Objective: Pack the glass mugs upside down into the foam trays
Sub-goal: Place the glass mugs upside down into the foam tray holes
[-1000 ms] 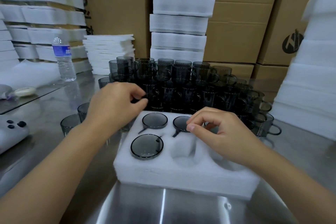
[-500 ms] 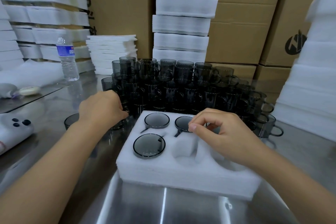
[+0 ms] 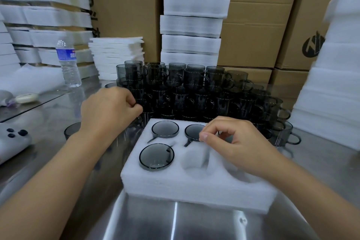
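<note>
Left hand [image 3: 109,111] curled against stacked glass mugs [image 3: 194,87], grip unclear, right hand [image 3: 239,142] curled empty over foam tray [image 3: 194,187]

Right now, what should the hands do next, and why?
Probably the left hand, curled at the mug pile, should lift one mug out: the foam tray shows three upside-down mugs and its front middle pocket is bare.

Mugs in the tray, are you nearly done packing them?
Not nearly. Three mugs sit upside down in the tray. The left hand is at the pile, likely for another; the right hand lies over the tray. At least one empty pocket and a big pile remain.
</note>
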Demonstrator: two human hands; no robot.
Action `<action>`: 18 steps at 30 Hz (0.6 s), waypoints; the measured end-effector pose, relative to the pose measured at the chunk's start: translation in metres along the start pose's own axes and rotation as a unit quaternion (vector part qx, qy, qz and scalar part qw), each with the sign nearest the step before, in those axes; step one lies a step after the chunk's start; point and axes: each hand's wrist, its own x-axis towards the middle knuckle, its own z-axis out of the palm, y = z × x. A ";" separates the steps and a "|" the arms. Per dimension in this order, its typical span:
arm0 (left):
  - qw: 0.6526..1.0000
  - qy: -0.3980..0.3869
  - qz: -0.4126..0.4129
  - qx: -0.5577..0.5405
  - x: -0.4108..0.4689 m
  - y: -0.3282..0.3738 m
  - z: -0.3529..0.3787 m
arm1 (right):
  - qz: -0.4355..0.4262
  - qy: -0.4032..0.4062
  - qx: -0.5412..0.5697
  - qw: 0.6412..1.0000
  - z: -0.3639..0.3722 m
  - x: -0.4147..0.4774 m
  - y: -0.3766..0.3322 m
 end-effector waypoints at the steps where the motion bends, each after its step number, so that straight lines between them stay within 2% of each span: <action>1: 0.999 0.037 0.008 -0.026 -0.001 0.003 -0.002 | 0.001 -0.001 -0.001 1.000 0.000 0.000 0.000; 4: 0.987 0.127 0.060 -0.077 -0.006 0.010 -0.008 | 0.000 -0.002 -0.004 1.000 0.000 0.000 -0.001; 8: 0.962 0.175 0.147 -0.150 -0.015 0.020 -0.010 | 0.006 -0.002 0.001 1.000 -0.001 -0.001 -0.002; 13: 0.924 0.144 0.242 -0.259 -0.029 0.034 -0.007 | 0.019 0.009 0.017 1.000 -0.002 0.000 -0.002; 18: 0.890 0.108 0.365 -0.252 -0.037 0.046 -0.003 | 0.053 0.042 0.147 0.987 -0.005 0.003 0.001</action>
